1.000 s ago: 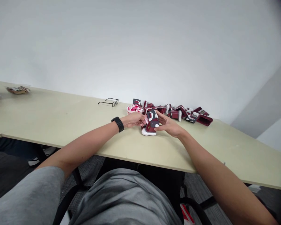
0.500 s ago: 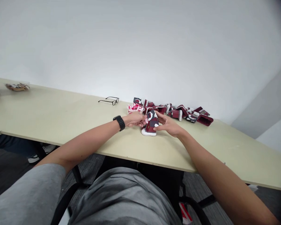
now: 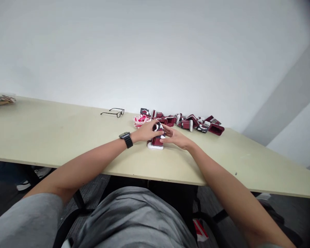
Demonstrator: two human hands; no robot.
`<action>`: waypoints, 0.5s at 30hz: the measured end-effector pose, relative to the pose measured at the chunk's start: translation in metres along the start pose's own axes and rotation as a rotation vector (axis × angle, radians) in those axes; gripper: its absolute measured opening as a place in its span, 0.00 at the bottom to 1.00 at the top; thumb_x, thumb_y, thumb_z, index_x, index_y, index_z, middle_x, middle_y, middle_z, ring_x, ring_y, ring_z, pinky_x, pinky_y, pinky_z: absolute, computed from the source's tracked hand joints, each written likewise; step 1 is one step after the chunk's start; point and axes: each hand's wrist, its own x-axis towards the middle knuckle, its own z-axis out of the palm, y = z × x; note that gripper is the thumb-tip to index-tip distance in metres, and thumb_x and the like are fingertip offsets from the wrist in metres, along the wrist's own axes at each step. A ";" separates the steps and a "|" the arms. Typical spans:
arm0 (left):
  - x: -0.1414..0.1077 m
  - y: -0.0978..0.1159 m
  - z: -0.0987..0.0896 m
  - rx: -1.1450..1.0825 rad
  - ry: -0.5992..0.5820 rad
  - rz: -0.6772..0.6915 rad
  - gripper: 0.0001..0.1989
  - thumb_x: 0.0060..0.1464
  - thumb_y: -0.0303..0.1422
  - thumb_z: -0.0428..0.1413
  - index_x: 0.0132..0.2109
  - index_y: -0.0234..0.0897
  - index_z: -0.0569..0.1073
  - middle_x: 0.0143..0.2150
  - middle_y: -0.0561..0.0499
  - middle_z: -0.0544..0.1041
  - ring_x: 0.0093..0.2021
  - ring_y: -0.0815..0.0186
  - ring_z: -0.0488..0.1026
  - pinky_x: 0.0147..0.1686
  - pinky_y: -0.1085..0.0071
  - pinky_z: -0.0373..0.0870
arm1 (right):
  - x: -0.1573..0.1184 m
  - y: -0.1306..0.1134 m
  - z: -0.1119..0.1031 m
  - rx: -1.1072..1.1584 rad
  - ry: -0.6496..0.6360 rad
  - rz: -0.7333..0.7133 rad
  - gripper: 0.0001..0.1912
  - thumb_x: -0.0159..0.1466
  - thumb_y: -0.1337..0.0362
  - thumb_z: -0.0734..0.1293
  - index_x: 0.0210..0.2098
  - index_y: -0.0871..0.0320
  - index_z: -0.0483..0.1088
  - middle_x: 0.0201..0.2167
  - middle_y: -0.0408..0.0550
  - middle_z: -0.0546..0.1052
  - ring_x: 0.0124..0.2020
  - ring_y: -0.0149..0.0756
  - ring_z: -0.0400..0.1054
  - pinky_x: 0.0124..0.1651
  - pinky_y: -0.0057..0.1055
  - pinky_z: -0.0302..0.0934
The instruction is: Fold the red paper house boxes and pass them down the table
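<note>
A small dark-red toy house (image 3: pixel 157 141) with a dark roof, white snow-like trim and a white base stands upright on the table near its front edge. My left hand (image 3: pixel 146 132), with a black watch on the wrist, is closed round the roof from the left, its thumb across the front. From the right, my right hand (image 3: pixel 177 137) grips the house's side, thumb in front and fingers behind. Part of the roof is hidden by my fingers. Just behind my left hand lies a heap of red-and-white striped pieces (image 3: pixel 141 120).
Several dark-red house parts (image 3: pixel 188 124) with white trim lie in a row along the wall. Black-framed glasses (image 3: pixel 115 113) rest left of them. A clear container of brown pieces (image 3: pixel 3 100) sits at the far left of the pale table (image 3: pixel 67 127).
My left hand has moved from pinching a red-and-white striped piece beside the house to closing over its roof; that piece no longer shows. My right hand stays on the house. The view has shifted right.
</note>
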 end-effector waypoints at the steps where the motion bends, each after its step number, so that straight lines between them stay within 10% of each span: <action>1: 0.000 0.002 -0.003 0.037 -0.008 0.004 0.28 0.58 0.49 0.63 0.58 0.35 0.74 0.55 0.43 0.78 0.47 0.63 0.74 0.43 0.73 0.64 | -0.001 -0.001 0.000 0.005 -0.006 0.000 0.60 0.53 0.55 0.83 0.78 0.42 0.53 0.78 0.47 0.54 0.78 0.46 0.53 0.81 0.46 0.54; 7: -0.006 0.021 -0.049 0.239 -0.192 -0.049 0.28 0.53 0.51 0.65 0.52 0.36 0.76 0.48 0.45 0.79 0.43 0.64 0.73 0.38 0.75 0.61 | 0.000 -0.006 0.002 0.115 0.008 0.056 0.54 0.60 0.45 0.78 0.78 0.44 0.52 0.75 0.49 0.58 0.74 0.45 0.60 0.78 0.51 0.59; 11: -0.028 0.025 -0.088 0.340 -0.232 -0.108 0.40 0.53 0.57 0.60 0.68 0.47 0.67 0.59 0.50 0.78 0.52 0.64 0.75 0.46 0.78 0.66 | 0.005 -0.005 0.001 0.135 0.022 0.053 0.49 0.62 0.42 0.76 0.76 0.44 0.57 0.75 0.48 0.59 0.73 0.44 0.60 0.77 0.52 0.60; 15: -0.055 0.008 -0.143 0.572 -0.314 -0.238 0.43 0.49 0.67 0.51 0.63 0.47 0.72 0.60 0.61 0.77 0.58 0.66 0.72 0.59 0.73 0.65 | 0.009 -0.005 0.000 0.117 0.051 0.083 0.46 0.61 0.43 0.76 0.73 0.47 0.61 0.73 0.49 0.63 0.72 0.46 0.62 0.75 0.52 0.63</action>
